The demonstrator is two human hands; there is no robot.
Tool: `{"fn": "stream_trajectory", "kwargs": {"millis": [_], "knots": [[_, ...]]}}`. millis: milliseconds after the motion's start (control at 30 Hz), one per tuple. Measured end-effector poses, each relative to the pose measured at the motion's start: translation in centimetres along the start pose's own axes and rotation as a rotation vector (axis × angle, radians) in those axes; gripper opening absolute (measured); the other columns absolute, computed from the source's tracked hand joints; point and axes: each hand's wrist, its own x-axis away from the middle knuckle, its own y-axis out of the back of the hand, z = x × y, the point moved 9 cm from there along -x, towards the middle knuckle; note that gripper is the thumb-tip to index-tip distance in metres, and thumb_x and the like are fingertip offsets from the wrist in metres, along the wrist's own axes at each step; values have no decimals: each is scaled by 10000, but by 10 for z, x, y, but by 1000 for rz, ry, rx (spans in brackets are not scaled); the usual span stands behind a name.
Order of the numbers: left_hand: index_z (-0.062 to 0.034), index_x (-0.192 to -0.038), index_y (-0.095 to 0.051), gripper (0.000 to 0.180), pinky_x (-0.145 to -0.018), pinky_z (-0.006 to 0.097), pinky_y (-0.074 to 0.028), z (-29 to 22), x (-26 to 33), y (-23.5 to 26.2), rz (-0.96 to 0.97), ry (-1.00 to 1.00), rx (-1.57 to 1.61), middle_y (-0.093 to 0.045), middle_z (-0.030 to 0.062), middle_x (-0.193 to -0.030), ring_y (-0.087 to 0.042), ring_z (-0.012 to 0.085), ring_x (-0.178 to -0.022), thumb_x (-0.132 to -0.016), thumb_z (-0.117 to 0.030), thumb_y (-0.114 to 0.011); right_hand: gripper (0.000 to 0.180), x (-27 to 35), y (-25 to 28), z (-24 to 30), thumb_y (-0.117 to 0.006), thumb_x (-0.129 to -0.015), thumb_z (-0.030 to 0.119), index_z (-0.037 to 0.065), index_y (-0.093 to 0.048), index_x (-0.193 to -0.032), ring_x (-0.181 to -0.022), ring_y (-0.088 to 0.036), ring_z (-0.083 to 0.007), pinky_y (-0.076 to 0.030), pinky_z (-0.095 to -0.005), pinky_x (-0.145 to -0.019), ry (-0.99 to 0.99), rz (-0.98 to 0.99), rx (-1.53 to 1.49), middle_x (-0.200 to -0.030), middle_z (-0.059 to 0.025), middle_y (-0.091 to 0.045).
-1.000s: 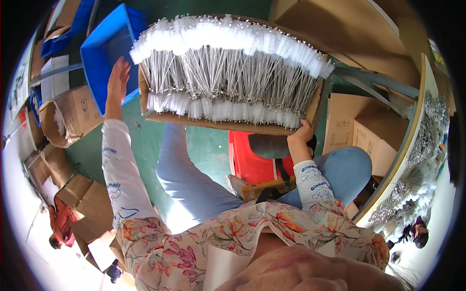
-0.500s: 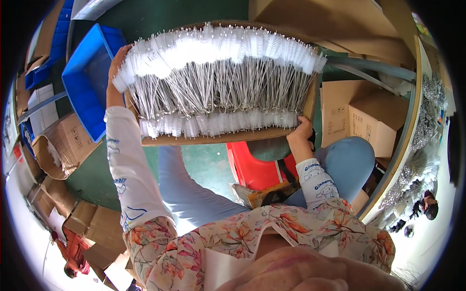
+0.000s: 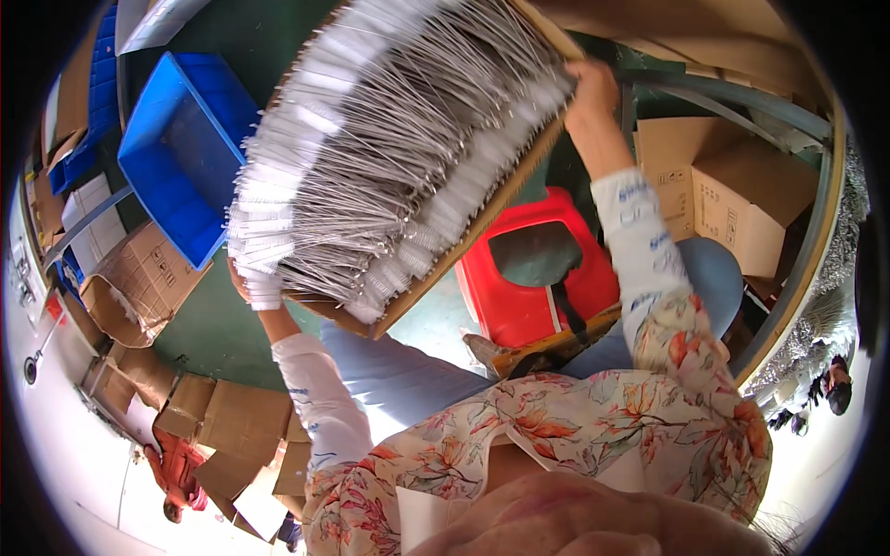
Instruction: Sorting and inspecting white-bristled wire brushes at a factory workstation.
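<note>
Both my hands hold up a shallow cardboard box (image 3: 465,243), tilted so its right end is farther from me. It is packed with bottle brushes (image 3: 389,130) that have white bristles and thin wire stems. At the near left corner my left hand (image 3: 243,284) grips the box, its fingers partly hidden by the bristles. My right hand (image 3: 591,91) is closed round the far right corner. Below the box I see the red plastic stool (image 3: 491,278) between my legs.
An open blue bin (image 3: 185,157) stands to the left. Cardboard boxes lie at the left (image 3: 153,278) and right (image 3: 732,199). A metal table leg (image 3: 732,107) runs along the right, with piled wire brushes (image 3: 816,315) on the bench there. Another person in red (image 3: 176,468) is at lower left.
The box has turned counterclockwise: its right end swung away from me and its left end came nearer. My right hand moved farther out; my left hand drew back.
</note>
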Motion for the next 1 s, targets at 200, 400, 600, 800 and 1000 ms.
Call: {"fn": "stream_trajectory", "kwargs": {"millis": [200,400,600,800,1000], "knots": [[9,-1250,-409,414,-925,387,-424,34,52,7,-118,48,110,-510,166,-1189,-515,258,-1069,-909,-222,-364,158,-21,-147,37,-537,-634,-16,-26,-566,-789,-750,-539,-249,-439,-347,-662,97,257,221,-814,-139,-585],[4,-1236,-432,442,-905,396,-432,85,165,-26,-206,70,250,-513,158,-1186,-520,273,-1058,-906,-279,-354,224,-10,-249,77,-590,-677,84,-13,-619,-877,-839,-568,-256,-435,-348,-744,948,501,144,-888,-132,-624],[1,-1215,-457,474,-881,403,-441,71,193,-35,-252,265,448,-525,147,-1168,-529,284,-1033,-898,-333,-342,245,11,-192,29,-561,-832,271,69,-617,-960,-791,-583,-177,-459,-306,-727,356,758,-226,-847,-49,-628],[-18,-1167,-489,494,-878,416,-446,82,159,-68,-17,446,277,-549,129,-1111,-531,283,-1017,-888,-404,-357,246,98,179,-176,-451,-880,287,92,-581,-956,-757,-592,-161,-484,-312,-688,-563,186,756,-874,-51,-597],[-25,-1159,-492,491,-876,410,-449,88,149,-71,296,411,312,-544,132,-1107,-529,289,-1012,-884,-412,-364,488,288,145,-193,-383,-858,584,136,-566,-795,-553,-574,-180,-436,-302,-457,-1434,656,228,-676,-49,-584]]}}
